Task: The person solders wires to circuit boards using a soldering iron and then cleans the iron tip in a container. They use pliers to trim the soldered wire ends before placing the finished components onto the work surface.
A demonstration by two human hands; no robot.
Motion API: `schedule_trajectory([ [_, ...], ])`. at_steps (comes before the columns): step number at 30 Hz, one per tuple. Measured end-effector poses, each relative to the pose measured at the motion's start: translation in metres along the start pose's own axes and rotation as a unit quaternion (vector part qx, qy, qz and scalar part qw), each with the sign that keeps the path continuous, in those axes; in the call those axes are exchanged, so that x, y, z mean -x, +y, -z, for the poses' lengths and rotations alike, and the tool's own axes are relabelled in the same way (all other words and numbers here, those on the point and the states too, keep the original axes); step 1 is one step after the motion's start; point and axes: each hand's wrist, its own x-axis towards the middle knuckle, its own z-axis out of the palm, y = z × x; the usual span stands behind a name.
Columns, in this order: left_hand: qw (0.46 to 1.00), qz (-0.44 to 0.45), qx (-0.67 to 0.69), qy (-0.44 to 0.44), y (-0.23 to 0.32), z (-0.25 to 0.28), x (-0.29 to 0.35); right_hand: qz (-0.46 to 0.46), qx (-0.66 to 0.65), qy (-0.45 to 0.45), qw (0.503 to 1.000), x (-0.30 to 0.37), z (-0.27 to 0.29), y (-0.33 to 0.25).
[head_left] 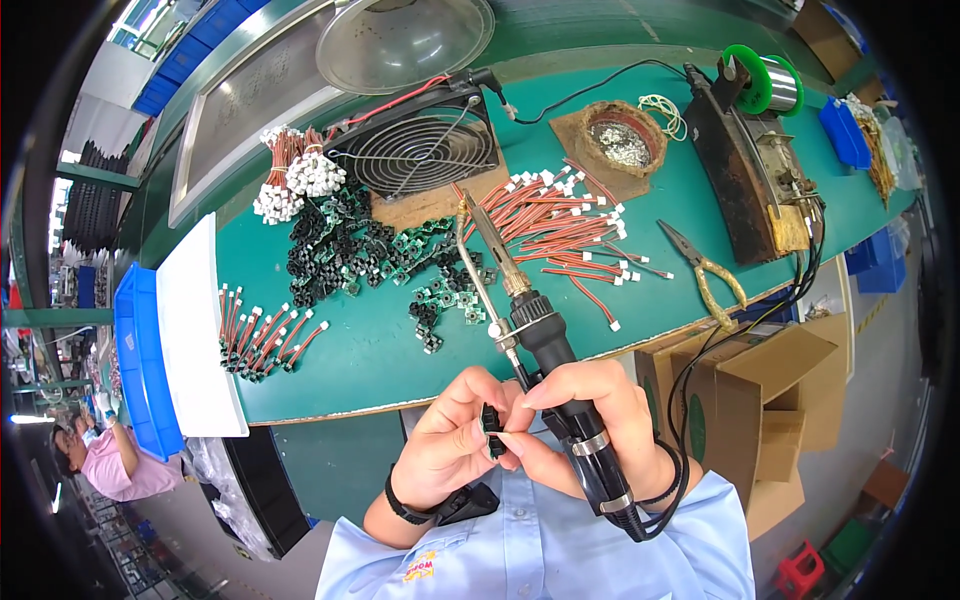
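Note:
Close to my body, my left hand [438,445] pinches a small circuit board with black parts [491,420] between thumb and fingers. My right hand [607,405] is wrapped round a black soldering iron [548,338], whose metal tip points up and away over the bench. A thin metal tube runs alongside the iron. The right thumb and forefinger meet at the board; whether they also pinch a wire there is hard to make out. Beyond the iron's tip lie several red-and-black wires with white connectors [560,225]. A heap of small green-and-black boards [345,240] lies to the left of the tip.
On the green bench [370,365] are wired boards [262,340], a fan [415,150], a solder-scrap dish [628,142], yellow-handled pliers [705,275] and a solder spool [768,85] on a dark stand. A blue bin [148,360] stands left, cardboard boxes [735,400] right. Another person [125,460] sits far left.

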Motion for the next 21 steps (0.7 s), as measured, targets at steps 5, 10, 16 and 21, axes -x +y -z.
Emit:
schedule_trajectory([
  [5,1.000,-0.002,0.002,-0.005,-0.0015,0.0004,0.0002,-0.016,-0.012,-0.003,1.000,0.0016,0.0011,-0.0001],
  [10,1.000,-0.002,0.005,0.002,-0.0015,0.0002,0.0008,-0.022,-0.020,0.004,1.000,0.0016,0.0007,0.0004],
  [16,1.000,-0.006,-0.002,0.000,-0.0023,0.0003,0.0007,-0.025,-0.012,-0.004,1.000,0.0009,0.0037,-0.0012],
  [21,1.000,-0.012,-0.021,0.006,-0.0026,-0.0010,0.0005,-0.035,-0.023,0.000,0.999,0.0023,0.0036,-0.0010],
])
